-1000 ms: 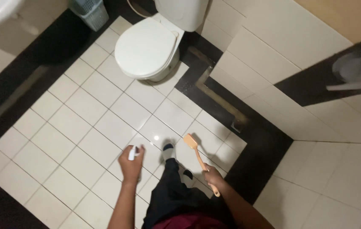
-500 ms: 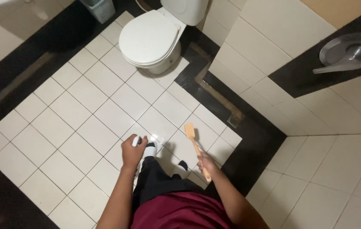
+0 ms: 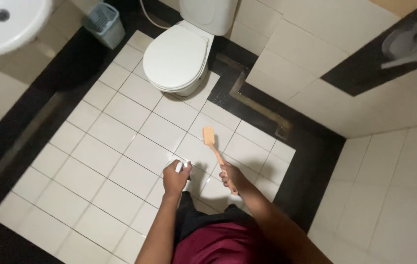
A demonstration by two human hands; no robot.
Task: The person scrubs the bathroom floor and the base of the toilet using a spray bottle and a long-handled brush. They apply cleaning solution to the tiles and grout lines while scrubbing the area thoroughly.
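Observation:
My right hand (image 3: 231, 178) grips the handle of an orange long-handled brush (image 3: 211, 141), whose head points away from me over the white floor tiles. My left hand (image 3: 175, 178) is closed around a small white bottle (image 3: 181, 166), held just left of the brush handle. Both hands hover above the tiled floor in front of my dark trousers and maroon shirt. A white toilet (image 3: 176, 57) with its lid down stands ahead, well beyond the brush head.
A white sink (image 3: 8, 23) is at the top left, with a pale blue basket bin (image 3: 104, 23) beside the toilet. A dark tile border (image 3: 267, 115) frames the white floor. A metal wall fixture (image 3: 413, 40) sits on the right wall.
The view has shifted so the sink and bin show at the left. Both hands stay closed on the bottle and brush, and the brush head now points further forward toward the toilet.

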